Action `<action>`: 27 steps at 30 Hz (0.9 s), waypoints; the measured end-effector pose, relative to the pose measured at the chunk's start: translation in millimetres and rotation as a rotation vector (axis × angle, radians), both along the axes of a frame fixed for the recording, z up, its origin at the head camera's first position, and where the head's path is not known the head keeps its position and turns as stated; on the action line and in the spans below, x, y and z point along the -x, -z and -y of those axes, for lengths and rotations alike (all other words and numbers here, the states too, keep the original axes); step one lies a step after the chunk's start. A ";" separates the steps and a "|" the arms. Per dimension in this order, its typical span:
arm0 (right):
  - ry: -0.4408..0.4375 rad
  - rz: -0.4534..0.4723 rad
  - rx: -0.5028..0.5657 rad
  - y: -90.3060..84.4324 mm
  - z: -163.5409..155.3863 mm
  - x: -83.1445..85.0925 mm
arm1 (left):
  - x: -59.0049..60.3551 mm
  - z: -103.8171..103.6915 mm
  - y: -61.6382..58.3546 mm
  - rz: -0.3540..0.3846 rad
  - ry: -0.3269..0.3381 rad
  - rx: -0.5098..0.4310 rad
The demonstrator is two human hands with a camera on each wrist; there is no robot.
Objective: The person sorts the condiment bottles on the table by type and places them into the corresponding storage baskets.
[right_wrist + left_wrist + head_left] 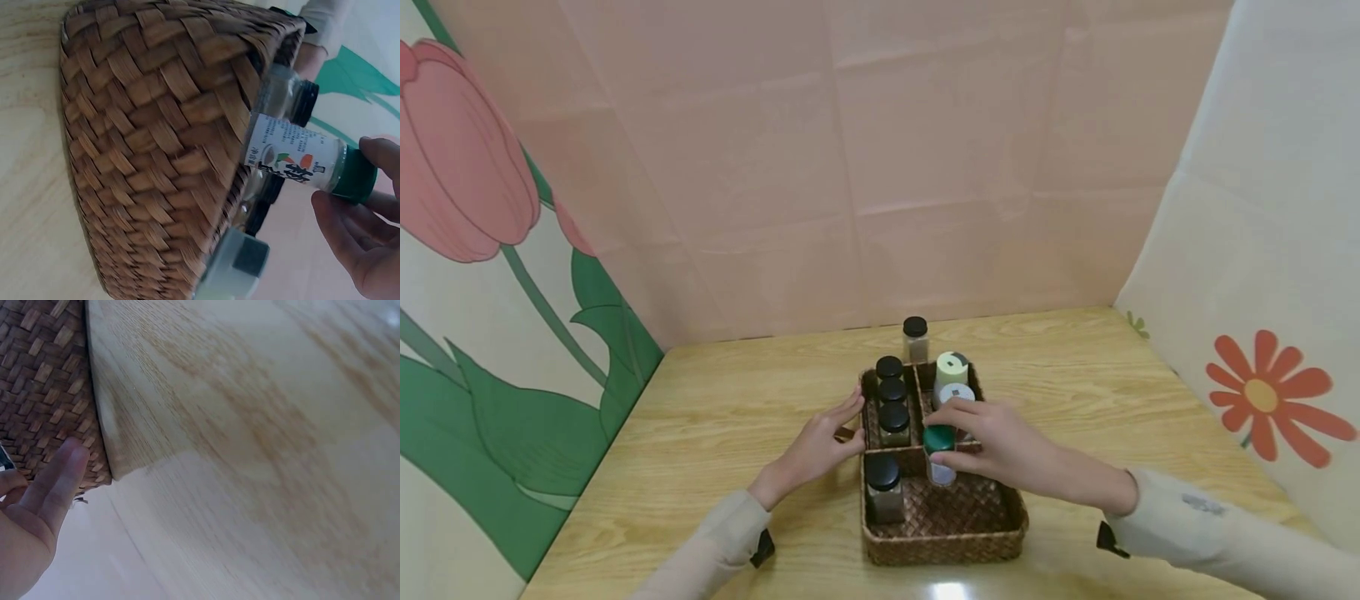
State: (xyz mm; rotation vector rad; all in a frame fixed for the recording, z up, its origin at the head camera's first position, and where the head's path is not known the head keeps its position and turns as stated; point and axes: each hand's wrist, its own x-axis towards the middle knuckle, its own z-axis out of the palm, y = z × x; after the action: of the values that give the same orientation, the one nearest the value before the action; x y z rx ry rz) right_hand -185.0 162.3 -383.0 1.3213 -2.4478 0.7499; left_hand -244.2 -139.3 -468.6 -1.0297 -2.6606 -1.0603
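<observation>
My right hand (1011, 446) pinches the green cap of a seasoning bottle (297, 156) between thumb and fingers. The bottle has a printed white label and is upright over the divided woven basket (943, 548), at the divider between the back right and front compartments. On the basket's left side, my left hand (816, 450) touches the outer wall with extended fingers (65, 478). Several black-lidded jars stand in the basket: three in the back left compartment, and one jar (885, 492) at the left of the front compartment.
A pale yellow-topped container (952, 367) and a white-topped one (957, 393) stand in the back right compartment. Behind the basket, another black-lidded jar (916, 340) stands on the wooden table (722, 400). A pink cloth (850, 167) hangs along the table's back edge.
</observation>
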 end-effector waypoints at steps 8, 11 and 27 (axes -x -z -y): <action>-0.061 0.147 -0.102 9.7 12.3 0.5 | -0.7 1.2 1.4 0.008 -0.007 0.000; -0.078 0.164 -0.108 12.7 15.3 1.8 | -0.1 0.8 1.2 0.006 0.000 -0.008; -0.077 0.190 -0.146 24.1 19.1 4.6 | 4.0 1.0 6.1 0.011 0.015 -0.035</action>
State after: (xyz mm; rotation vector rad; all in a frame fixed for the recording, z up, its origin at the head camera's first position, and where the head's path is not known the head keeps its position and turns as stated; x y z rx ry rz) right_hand -189.6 143.2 -407.1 1.4659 -2.6582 0.7592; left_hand -248.2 -140.3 -474.7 -1.0413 -2.6376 -1.1140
